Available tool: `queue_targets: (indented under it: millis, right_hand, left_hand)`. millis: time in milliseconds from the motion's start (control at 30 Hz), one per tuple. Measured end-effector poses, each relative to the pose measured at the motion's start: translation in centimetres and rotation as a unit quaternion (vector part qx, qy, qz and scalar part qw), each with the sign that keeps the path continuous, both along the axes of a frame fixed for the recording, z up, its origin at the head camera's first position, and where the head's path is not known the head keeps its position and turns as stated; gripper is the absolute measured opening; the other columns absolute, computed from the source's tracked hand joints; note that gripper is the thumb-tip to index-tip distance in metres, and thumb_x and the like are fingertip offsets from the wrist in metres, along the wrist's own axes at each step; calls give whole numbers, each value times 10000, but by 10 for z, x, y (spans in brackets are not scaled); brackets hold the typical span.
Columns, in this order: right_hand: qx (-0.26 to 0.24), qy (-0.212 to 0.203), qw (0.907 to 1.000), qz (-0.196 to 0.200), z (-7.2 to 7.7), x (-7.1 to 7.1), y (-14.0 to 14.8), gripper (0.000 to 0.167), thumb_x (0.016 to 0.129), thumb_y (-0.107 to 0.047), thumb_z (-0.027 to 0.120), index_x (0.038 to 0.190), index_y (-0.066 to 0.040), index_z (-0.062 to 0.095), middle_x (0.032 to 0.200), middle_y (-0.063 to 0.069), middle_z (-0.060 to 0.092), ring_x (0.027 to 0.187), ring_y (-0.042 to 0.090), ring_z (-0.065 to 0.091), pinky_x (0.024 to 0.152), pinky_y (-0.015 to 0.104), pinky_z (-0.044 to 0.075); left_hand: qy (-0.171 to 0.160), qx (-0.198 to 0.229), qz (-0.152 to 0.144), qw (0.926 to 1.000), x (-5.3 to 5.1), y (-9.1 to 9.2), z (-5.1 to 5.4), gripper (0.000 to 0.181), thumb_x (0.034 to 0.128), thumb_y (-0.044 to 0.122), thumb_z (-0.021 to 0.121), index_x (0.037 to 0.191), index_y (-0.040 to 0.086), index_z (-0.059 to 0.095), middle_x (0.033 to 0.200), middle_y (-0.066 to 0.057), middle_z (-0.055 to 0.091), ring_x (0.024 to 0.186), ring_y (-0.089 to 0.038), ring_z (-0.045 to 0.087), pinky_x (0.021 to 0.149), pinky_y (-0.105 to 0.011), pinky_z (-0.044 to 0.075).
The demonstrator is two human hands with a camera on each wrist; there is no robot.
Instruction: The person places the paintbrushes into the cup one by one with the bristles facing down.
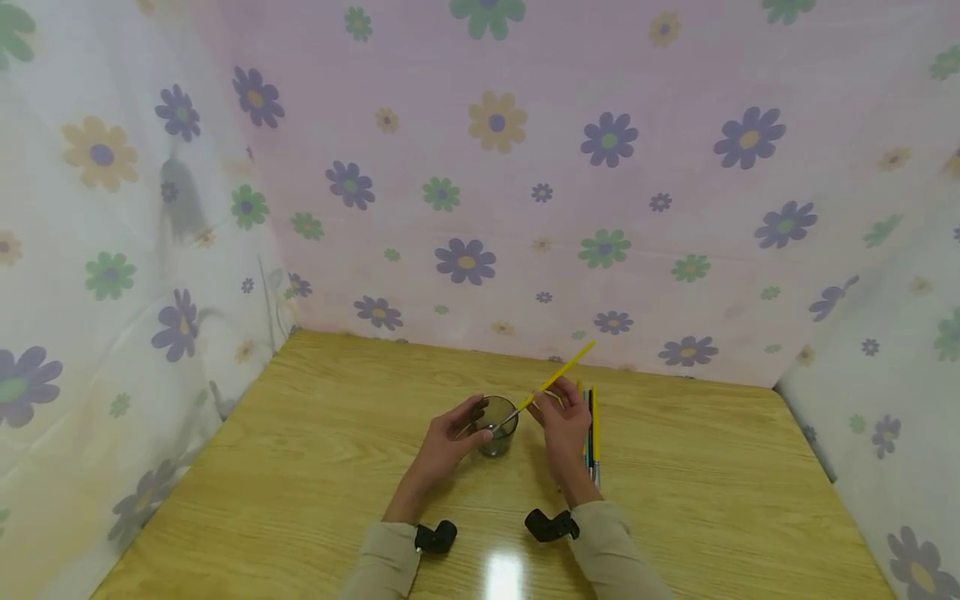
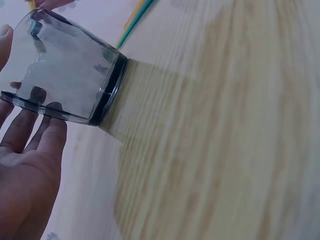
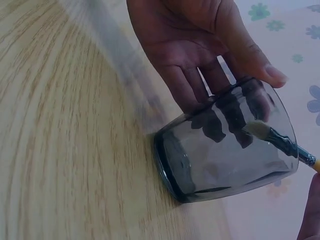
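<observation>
A smoky see-through glass [image 1: 504, 440] stands on the wooden table, and my left hand [image 1: 444, 442] holds it from the left, with the thumb near its rim. In the right wrist view, the left fingers show through the wall of the glass [image 3: 220, 165]. My right hand [image 1: 567, 427] pinches a yellow-handled paintbrush [image 1: 568, 367]. This brush slants down to the left, and its pale bristles [image 3: 257, 129] are inside the glass. Just right of the right hand, several more paintbrushes [image 1: 596, 421] with yellow, black and teal handles lie on the table, partly hidden by that hand.
The wood-grain table [image 1: 697, 492] is bounded at the back and both sides by flower-printed cloth [image 1: 540, 225]. Black devices are strapped at both wrists, over beige sleeves [image 1: 390, 554]. A bright light reflection lies near the table's front.
</observation>
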State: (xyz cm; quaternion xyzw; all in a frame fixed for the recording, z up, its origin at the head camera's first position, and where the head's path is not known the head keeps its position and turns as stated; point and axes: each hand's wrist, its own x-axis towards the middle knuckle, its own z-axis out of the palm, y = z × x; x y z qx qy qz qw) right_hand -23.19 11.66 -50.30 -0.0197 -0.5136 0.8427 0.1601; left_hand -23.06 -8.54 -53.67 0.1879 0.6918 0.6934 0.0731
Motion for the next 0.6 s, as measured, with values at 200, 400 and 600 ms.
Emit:
queue_targets:
  millis: [200, 400, 600]
  right_hand:
    - [99, 189, 9998, -6, -5, -1, -5, 238, 957, 75, 637, 1157, -50, 601, 1041, 57, 642, 936, 162, 687, 829, 316, 645]
    - [253, 296, 9992, -36, -11, -2, -10, 214, 958, 80, 632, 1147, -19, 620, 988, 34, 654, 901, 182, 682, 795, 292, 648]
    - [440, 182, 9989, -42, -10, -1, -14, 217, 951, 83, 638, 1147, -6, 619, 982, 35, 654, 864, 121, 682, 780, 258, 642]
  left_hand:
    - [-55, -42, 63, 10000, 1, 0, 2, 671, 974, 121, 699, 1558, 14, 385, 1567, -163, 450, 1480, -303, 391, 1215, -426, 355]
    - [-73, -17, 68, 9999, 2, 1, 2, 673, 973, 134, 704, 1559, 25, 390, 1571, -161, 445, 1482, -298, 389, 1220, -440, 351]
    - [-90, -28, 102, 9999, 2, 2, 2, 676, 966, 126, 711, 1555, 23, 397, 1569, -182, 442, 1479, -308, 392, 1223, -457, 343]
